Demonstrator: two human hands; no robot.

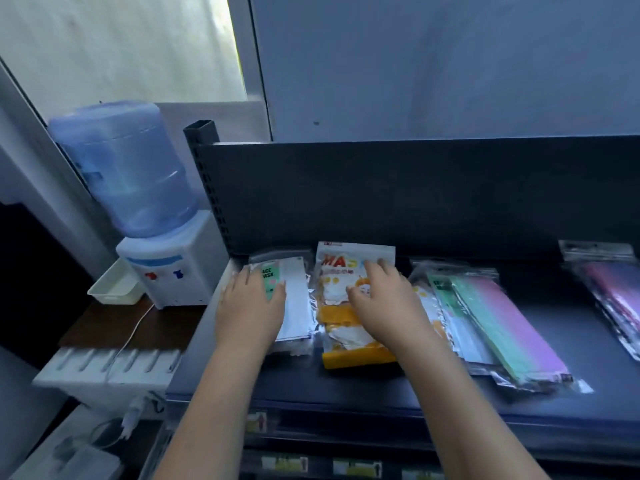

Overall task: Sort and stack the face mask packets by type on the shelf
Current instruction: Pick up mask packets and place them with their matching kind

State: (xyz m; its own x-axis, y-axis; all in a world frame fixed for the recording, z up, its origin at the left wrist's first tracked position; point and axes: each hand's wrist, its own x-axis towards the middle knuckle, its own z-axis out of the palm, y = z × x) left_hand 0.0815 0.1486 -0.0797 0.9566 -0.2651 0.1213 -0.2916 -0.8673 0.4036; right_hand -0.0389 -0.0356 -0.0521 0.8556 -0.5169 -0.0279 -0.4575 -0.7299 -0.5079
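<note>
Shelf (346,386), far left: left hand (250,306) flat on the white-and-green packet stack (296,306), fingers (242,277) straight, pressing, gripping nothing.

Just beside it: right hand (381,296) on the orange packet stack (349,358), its fingers spread and lightly bent on the top face; no pinch visible. Both stacks look sorted and squared.

Right of them: fanned pile (502,327) of green and pink packets overlapping askew, judged unsorted.

Far right: pink packets (609,289), cut by the frame edge, loosely spread.

Estimate: roughly half done; two piles left.
</note>
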